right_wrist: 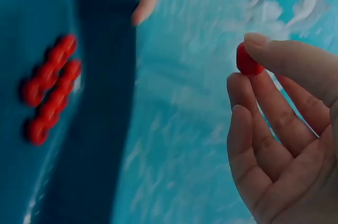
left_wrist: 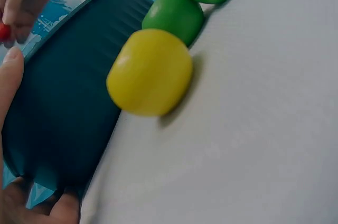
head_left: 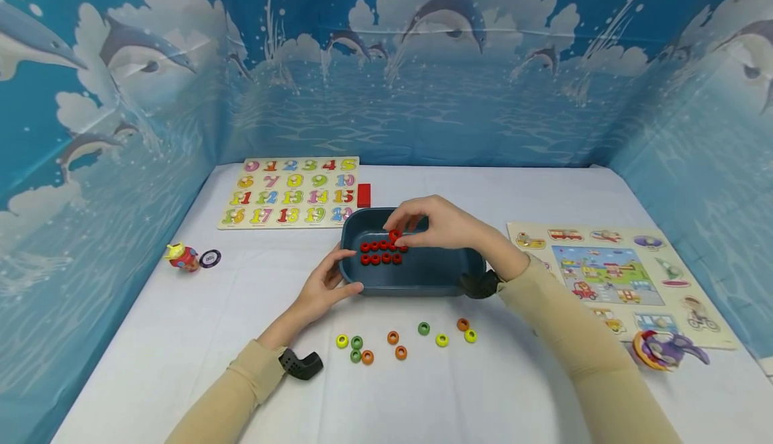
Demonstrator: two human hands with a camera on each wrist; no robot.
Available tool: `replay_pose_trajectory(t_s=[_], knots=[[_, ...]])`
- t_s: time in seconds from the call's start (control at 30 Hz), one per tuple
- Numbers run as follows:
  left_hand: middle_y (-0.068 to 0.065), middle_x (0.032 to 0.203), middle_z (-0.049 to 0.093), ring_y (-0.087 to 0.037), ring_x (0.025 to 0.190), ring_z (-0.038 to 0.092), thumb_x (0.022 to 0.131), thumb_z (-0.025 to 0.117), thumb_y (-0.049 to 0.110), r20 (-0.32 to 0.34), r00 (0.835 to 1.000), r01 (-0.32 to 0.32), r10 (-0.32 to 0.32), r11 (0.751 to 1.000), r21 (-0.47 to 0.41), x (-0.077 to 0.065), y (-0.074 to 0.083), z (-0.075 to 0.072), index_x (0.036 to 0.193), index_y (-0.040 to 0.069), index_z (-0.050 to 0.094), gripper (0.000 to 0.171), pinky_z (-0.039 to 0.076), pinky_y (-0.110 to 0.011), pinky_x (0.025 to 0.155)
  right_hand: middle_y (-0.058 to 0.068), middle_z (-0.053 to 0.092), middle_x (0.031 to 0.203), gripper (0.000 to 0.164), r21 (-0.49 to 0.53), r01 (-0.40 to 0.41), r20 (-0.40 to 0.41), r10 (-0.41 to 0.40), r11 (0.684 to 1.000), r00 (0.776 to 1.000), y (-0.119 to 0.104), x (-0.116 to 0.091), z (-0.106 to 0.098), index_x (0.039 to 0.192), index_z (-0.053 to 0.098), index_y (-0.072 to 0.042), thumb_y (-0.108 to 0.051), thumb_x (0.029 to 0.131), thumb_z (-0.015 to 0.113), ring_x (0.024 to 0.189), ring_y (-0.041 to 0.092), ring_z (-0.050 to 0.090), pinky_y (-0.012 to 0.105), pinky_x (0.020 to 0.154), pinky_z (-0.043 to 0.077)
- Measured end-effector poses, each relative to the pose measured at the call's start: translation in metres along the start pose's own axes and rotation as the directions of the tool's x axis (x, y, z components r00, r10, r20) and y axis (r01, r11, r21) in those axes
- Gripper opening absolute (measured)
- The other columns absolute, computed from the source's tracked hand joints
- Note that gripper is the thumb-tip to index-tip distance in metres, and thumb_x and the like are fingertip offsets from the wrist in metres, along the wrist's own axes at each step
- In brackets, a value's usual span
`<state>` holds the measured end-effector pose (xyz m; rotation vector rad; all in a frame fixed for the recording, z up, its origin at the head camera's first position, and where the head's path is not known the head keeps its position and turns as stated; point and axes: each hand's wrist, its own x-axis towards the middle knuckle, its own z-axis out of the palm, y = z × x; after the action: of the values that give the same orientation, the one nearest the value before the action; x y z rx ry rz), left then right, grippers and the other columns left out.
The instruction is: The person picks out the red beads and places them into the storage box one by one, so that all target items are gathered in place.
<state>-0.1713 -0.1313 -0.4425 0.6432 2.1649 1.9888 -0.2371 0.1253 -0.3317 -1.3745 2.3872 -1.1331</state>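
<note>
A dark blue tray (head_left: 423,283) sits mid-table with several red beads (head_left: 376,259) lined up in two rows inside, toward its left end. My left hand (head_left: 323,286) holds the tray's left end, fingers at the rim and thumb along the front wall. Over the tray, my right hand (head_left: 431,223) pinches one red bead (right_wrist: 248,60) between thumb and fingertip, above the rows. Loose on the cloth in front of the tray lie a yellow bead (left_wrist: 150,73), green beads (head_left: 424,328) and orange beads (head_left: 393,337).
A number puzzle board (head_left: 290,192) and a red block (head_left: 364,195) lie behind on the left. To the right is a picture puzzle board (head_left: 622,283) with a purple toy (head_left: 667,350). A small figure (head_left: 182,256) and a round disc (head_left: 210,258) stay far left.
</note>
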Motion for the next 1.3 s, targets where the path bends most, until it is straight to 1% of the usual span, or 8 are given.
replay_pose_trajectory(t_s=[0.13,0.3,0.43,0.57,0.73,0.93,1.13,1.3], knots=[[-0.014,0.147,0.006,-0.030,0.129,0.025,0.080,0.066,0.008,-0.001,1.000,-0.008,0.008,1.000,0.002,0.000,-0.001,-0.001,0.129,0.000,0.038,0.057,0.029,-0.044,0.100,-0.002,0.062,0.098,0.028,0.054,-0.094,0.081,0.090,0.994,0.993,0.028,0.009,-0.002,0.106,0.062,-0.012,-0.016,0.079,0.069,0.083,0.011,0.058,0.036,0.076,0.050],[-0.015,0.147,0.005,-0.030,0.129,0.023,0.080,0.066,0.007,0.001,1.000,-0.008,0.008,1.000,-0.010,-0.001,-0.001,0.000,0.129,-0.002,0.036,0.058,0.028,-0.046,0.100,0.007,0.063,0.097,0.031,0.085,-0.183,0.182,0.166,0.979,0.969,0.055,0.015,0.003,0.106,0.060,-0.001,-0.006,0.077,0.069,0.082,0.014,0.059,0.032,0.071,0.051],[-0.014,0.147,0.005,-0.029,0.130,0.023,0.080,0.066,0.008,-0.002,1.000,0.002,-0.002,1.000,-0.012,-0.002,-0.001,0.000,0.129,-0.002,0.036,0.059,0.028,-0.046,0.100,0.011,0.062,0.095,0.030,0.075,-0.244,0.229,0.221,0.967,0.948,0.066,0.015,0.008,0.106,0.060,0.001,-0.001,0.077,0.067,0.079,0.015,0.060,0.029,0.069,0.052],[-0.013,0.148,0.006,-0.028,0.130,0.022,0.079,0.067,0.008,-0.001,1.000,0.009,-0.009,1.000,-0.013,-0.003,-0.001,0.001,0.129,0.000,0.037,0.059,0.028,-0.045,0.100,0.008,0.063,0.093,0.030,0.048,-0.297,0.268,0.275,0.954,0.924,0.073,0.013,0.012,0.105,0.061,-0.002,-0.001,0.076,0.068,0.075,0.016,0.061,0.028,0.066,0.052],[-0.008,0.148,0.007,-0.026,0.131,0.021,0.079,0.067,0.008,0.003,1.000,0.015,-0.015,1.000,-0.022,0.000,-0.012,0.001,0.130,0.005,0.039,0.058,0.029,-0.042,0.100,0.002,0.065,0.090,0.030,-0.004,-0.290,0.285,0.279,0.957,0.917,0.081,0.010,0.017,0.101,0.064,-0.007,-0.006,0.073,0.072,0.070,0.014,0.060,0.028,0.063,0.052],[-0.001,0.148,0.009,-0.020,0.130,0.023,0.078,0.069,0.018,-0.001,1.000,0.006,-0.006,1.000,-0.004,0.003,-0.025,0.000,0.129,0.011,0.041,0.059,0.031,-0.035,0.100,-0.001,0.066,0.090,0.030,-0.047,-0.276,0.297,0.277,0.960,0.914,0.083,0.010,0.019,0.101,0.065,-0.009,-0.008,0.072,0.074,0.069,0.012,0.060,0.027,0.062,0.052],[-0.003,0.148,0.009,-0.022,0.130,0.023,0.078,0.069,0.019,-0.002,1.000,0.004,-0.004,1.000,0.008,0.003,-0.024,-0.001,0.130,0.009,0.040,0.060,0.031,-0.036,0.099,-0.004,0.066,0.090,0.030,-0.070,-0.319,0.308,0.324,0.945,0.894,0.085,0.011,0.021,0.100,0.065,-0.012,-0.009,0.071,0.074,0.068,0.013,0.060,0.027,0.061,0.052],[-0.006,0.148,0.008,-0.024,0.130,0.022,0.079,0.067,0.011,-0.001,1.000,0.027,-0.027,1.000,0.004,0.002,-0.014,0.000,0.130,0.006,0.039,0.059,0.030,-0.039,0.100,-0.003,0.066,0.090,0.030,-0.037,-0.319,0.304,0.315,0.947,0.899,0.086,0.013,0.021,0.100,0.065,-0.011,-0.008,0.072,0.074,0.071,0.013,0.061,0.027,0.063,0.052]])
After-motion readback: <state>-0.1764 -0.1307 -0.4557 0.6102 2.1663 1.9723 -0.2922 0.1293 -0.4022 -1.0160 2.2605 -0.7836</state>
